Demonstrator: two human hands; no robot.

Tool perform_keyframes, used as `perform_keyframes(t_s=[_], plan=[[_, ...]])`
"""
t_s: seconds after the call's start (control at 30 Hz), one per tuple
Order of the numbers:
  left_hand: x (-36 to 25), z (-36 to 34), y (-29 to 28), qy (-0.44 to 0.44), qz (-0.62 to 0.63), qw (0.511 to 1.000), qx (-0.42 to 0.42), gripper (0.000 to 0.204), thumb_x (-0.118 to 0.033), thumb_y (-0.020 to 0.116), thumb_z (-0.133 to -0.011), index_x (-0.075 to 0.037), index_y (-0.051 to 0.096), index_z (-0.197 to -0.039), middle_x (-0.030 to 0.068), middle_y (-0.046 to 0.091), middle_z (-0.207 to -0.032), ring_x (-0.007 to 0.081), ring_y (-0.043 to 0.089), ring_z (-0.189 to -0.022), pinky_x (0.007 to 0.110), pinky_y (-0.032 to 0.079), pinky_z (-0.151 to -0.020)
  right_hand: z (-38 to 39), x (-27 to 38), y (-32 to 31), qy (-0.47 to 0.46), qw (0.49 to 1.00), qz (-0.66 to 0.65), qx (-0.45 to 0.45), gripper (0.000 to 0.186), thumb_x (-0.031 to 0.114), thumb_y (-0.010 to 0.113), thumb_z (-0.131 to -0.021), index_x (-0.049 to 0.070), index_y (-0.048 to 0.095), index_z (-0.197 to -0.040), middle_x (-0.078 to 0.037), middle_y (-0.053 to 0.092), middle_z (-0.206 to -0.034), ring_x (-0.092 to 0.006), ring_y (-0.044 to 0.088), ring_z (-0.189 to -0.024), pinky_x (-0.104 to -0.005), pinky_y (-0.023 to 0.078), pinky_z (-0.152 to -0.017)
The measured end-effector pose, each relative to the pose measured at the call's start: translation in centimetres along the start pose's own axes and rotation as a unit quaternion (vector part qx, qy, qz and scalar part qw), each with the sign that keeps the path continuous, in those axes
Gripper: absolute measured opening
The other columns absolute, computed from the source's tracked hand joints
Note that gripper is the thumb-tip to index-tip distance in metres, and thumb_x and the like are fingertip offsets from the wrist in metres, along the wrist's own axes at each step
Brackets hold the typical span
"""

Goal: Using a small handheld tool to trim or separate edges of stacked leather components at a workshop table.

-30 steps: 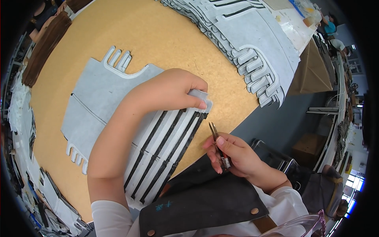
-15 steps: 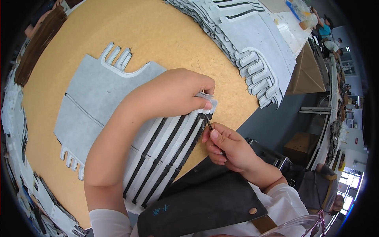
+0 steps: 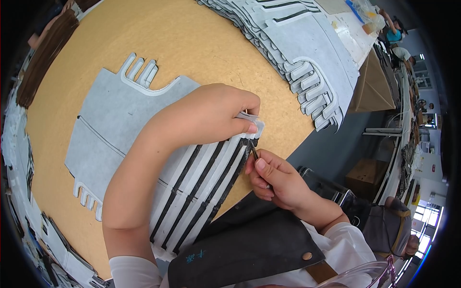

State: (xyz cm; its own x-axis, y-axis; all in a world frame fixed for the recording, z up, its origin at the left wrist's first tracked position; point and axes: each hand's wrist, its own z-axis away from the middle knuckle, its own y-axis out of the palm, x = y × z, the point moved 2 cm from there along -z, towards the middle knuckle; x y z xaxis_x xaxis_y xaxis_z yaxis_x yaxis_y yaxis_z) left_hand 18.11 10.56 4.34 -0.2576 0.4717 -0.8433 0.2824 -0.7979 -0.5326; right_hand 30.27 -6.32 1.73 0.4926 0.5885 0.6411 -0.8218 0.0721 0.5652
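Observation:
A grey, leather-like panel (image 3: 108, 113) with slotted comb-like ends lies on a tan board. Its near right part shows white bands and black strips (image 3: 192, 192) side by side. My left hand (image 3: 218, 113) reaches across the panel and pinches its far right corner between thumb and fingers, lifting a small flap. Just below that corner, my right hand (image 3: 276, 177) grips a slim dark pointed tool (image 3: 254, 151). The tool's tip touches the end of the black strips; whether it is tweezers or an awl cannot be made out. My left forearm hides the panel's middle.
The tan board (image 3: 120, 31) has a rounded far edge. A stack of similar grey panels (image 3: 307, 45) sits at the far right. A dark brown bundle (image 3: 48, 60) lies at the left. Beyond the right edge are a cardboard box (image 3: 367, 175) and other people (image 3: 394, 36).
Almost nothing differs. The right hand's tool tip has shifted very slightly at the strip ends, and the view has moved a little; both hands keep their grip.

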Motion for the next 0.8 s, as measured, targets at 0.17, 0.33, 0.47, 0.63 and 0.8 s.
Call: perform_keyframes(t_s=[0.17,0.33,0.47,0.63,0.8], plan=[[0.02,0.06,0.03,-0.002,0.006,1.0,0.0,0.017,-0.017,0.066,-0.084,-0.002,0.06,-0.088,0.0079,0.059,-0.07,0.0179,0.054,-0.064,0.031,0.042,-0.059,0.01,-0.08,0.08,-0.001,1.0,-0.004,-0.006,0.028,0.03,0.039,-0.104,0.005,0.05,-0.098,0.002,0.038,-0.065,-0.007,0.032,-0.049,-0.0212,0.029,-0.046],[-0.13,0.09,-0.04,0.002,0.002,1.0,-0.004,0.017,-0.017,0.066,-0.084,-0.003,0.06,-0.088,0.0077,0.06,-0.07,0.0178,0.054,-0.064,0.031,0.042,-0.059,0.08,0.06,-0.05,-0.005,1.0,0.001,-0.002,0.029,0.03,0.038,-0.104,0.005,0.05,-0.098,0.002,0.038,-0.065,-0.007,0.032,-0.049,-0.0212,0.029,-0.046],[-0.12,0.05,-0.1,-0.005,-0.001,1.0,0.007,0.017,-0.018,0.066,-0.084,-0.002,0.06,-0.088,0.0077,0.06,-0.071,0.0175,0.055,-0.065,0.03,0.043,-0.06,0.06,0.17,0.03,-0.009,1.0,0.019,-0.008,0.028,0.029,0.039,-0.104,0.004,0.05,-0.098,0.002,0.038,-0.065,-0.0065,0.032,-0.05,-0.0211,0.029,-0.046],[0.01,0.04,-0.01,-0.006,-0.001,1.0,0.004,0.017,-0.018,0.066,-0.084,-0.002,0.06,-0.088,0.0078,0.061,-0.071,0.0173,0.055,-0.065,0.03,0.043,-0.06,0.01,0.01,0.05,-0.013,0.999,0.033,-0.016,0.026,0.028,0.039,-0.104,0.004,0.05,-0.098,0.003,0.038,-0.065,-0.0061,0.033,-0.05,-0.0209,0.03,-0.046],[-0.03,0.0,-0.08,-0.005,0.001,1.0,0.006,0.018,-0.018,0.067,-0.084,-0.002,0.06,-0.088,0.008,0.061,-0.071,0.0174,0.055,-0.065,0.03,0.043,-0.06,-0.02,-0.05,-0.02,-0.02,0.998,0.051,-0.019,0.026,0.027,0.039,-0.104,0.004,0.05,-0.098,0.002,0.039,-0.065,-0.006,0.033,-0.051,-0.0208,0.03,-0.046]])
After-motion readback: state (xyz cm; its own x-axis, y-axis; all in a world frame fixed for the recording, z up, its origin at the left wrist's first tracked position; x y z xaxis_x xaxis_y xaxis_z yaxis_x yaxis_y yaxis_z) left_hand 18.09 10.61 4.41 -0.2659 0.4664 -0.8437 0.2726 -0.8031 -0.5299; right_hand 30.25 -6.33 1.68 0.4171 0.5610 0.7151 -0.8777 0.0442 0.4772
